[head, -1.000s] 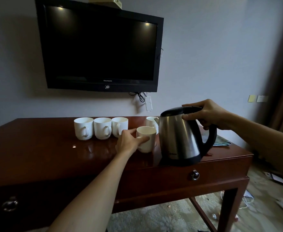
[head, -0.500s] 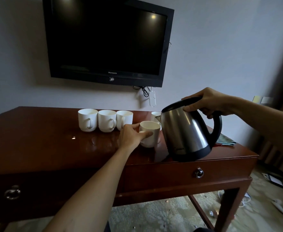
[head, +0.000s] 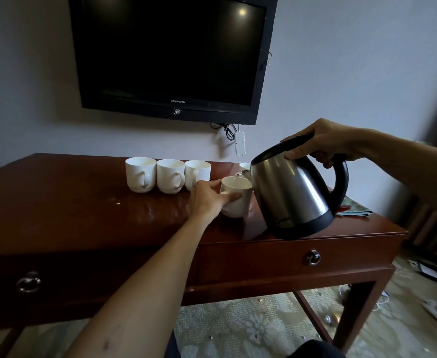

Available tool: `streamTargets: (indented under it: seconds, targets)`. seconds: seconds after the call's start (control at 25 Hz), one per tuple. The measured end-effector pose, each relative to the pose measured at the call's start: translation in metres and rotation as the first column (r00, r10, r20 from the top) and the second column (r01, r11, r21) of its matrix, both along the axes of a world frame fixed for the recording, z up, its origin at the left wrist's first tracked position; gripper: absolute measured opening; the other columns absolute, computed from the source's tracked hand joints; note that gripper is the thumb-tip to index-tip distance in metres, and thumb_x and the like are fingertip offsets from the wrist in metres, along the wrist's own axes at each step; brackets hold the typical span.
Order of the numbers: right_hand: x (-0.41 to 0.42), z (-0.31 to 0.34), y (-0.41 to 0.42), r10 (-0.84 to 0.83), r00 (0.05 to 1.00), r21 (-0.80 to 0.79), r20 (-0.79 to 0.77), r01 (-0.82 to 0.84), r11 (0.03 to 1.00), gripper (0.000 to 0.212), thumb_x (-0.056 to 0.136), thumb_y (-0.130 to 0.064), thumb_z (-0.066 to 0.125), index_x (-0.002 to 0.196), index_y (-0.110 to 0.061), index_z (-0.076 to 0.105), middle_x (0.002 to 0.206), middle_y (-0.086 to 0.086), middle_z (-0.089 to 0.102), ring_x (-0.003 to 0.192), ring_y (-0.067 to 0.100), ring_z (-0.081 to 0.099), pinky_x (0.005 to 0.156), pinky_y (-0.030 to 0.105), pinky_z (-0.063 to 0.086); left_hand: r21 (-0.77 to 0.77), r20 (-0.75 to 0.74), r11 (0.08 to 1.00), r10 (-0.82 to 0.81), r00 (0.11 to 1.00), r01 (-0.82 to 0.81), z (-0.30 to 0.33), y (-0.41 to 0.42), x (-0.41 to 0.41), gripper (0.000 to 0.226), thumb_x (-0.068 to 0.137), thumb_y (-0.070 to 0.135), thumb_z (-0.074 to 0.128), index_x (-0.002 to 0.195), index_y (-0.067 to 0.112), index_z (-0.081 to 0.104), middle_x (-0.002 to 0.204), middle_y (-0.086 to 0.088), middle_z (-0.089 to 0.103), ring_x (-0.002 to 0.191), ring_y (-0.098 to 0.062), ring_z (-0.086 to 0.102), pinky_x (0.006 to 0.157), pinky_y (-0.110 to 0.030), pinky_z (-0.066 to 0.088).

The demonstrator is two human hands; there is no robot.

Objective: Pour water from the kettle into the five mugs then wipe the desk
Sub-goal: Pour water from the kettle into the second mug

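Note:
My right hand grips the handle and lid of a steel kettle, lifted off the desk and tilted left, its spout over a white mug. A thin stream of water runs into that mug. My left hand holds the mug's near side, thumb and fingers round it. Three more white mugs stand in a row behind my left hand. A fifth mug shows only its rim behind the kettle. A folded teal cloth lies at the desk's right end.
A black television hangs on the wall above the desk, with cables and a white adapter dangling below it. The desk front has two drawers with ring pulls. Small items litter the patterned carpet at the right.
My right hand has lifted the kettle off the desk and tipped it left until its spout is over the held mug, and water now flows. My left hand keeps hold of the mug.

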State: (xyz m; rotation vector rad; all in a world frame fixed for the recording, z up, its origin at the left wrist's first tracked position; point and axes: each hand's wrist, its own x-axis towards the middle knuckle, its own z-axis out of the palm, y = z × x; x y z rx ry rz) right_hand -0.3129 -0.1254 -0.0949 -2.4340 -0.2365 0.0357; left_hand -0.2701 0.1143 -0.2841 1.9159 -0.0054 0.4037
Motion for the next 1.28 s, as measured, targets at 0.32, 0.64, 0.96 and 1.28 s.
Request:
streamTargets:
  seconds: [0.32, 0.64, 0.96, 1.28]
  targets:
    - [-0.0037, -0.0023, -0.0057, -0.005, 1.000, 0.018, 0.015, 0.005, 1.000, 0.040, 0.071, -0.026, 0.087, 0.110, -0.023, 0.080, 0.057, 0.005, 0.029, 0.045, 0.015, 0.029, 0.044, 0.026, 0.035, -0.052, 0.015, 0.999, 0.006, 1.000, -0.005, -0.0006, -0.0014, -0.0037, 0.073, 0.059, 0.054, 0.095, 0.125, 0.032, 0.074, 0.104, -0.008, 0.078, 0.103, -0.027, 0.070, 0.085, -0.039, 0.056]
    - [-0.0038, -0.0016, -0.0053, 0.000, 1.000, 0.009, 0.015, 0.000, 1.000, 0.042, 0.070, -0.029, 0.088, 0.111, -0.023, 0.080, 0.053, 0.002, 0.032, 0.045, 0.015, 0.031, 0.044, 0.027, 0.036, -0.071, -0.003, 0.997, 0.021, 1.000, -0.022, -0.0003, -0.0024, -0.0050, 0.078, 0.056, 0.057, 0.095, 0.126, 0.032, 0.073, 0.109, -0.006, 0.078, 0.107, -0.026, 0.069, 0.093, -0.045, 0.057]
    - [-0.0037, -0.0016, -0.0030, 0.009, 1.000, -0.002, 0.015, -0.009, 1.000, 0.037, 0.074, -0.027, 0.087, 0.110, -0.025, 0.080, 0.055, 0.003, 0.031, 0.047, 0.016, 0.030, 0.045, 0.027, 0.036, -0.078, -0.015, 0.997, 0.015, 1.000, -0.016, 0.0008, -0.0024, -0.0059, 0.076, 0.058, 0.054, 0.096, 0.127, 0.031, 0.072, 0.110, -0.007, 0.077, 0.107, -0.027, 0.069, 0.092, -0.042, 0.056]
    - [-0.0022, -0.0011, -0.0041, 0.008, 1.000, 0.001, 0.008, -0.008, 1.000, 0.036, 0.076, -0.025, 0.087, 0.111, -0.024, 0.079, 0.054, 0.002, 0.033, 0.047, 0.016, 0.030, 0.044, 0.026, 0.036, -0.072, -0.023, 0.997, 0.014, 1.000, -0.015, 0.0035, -0.0023, -0.0097, 0.075, 0.059, 0.052, 0.096, 0.127, 0.030, 0.073, 0.109, -0.005, 0.077, 0.106, -0.026, 0.069, 0.092, -0.042, 0.056]
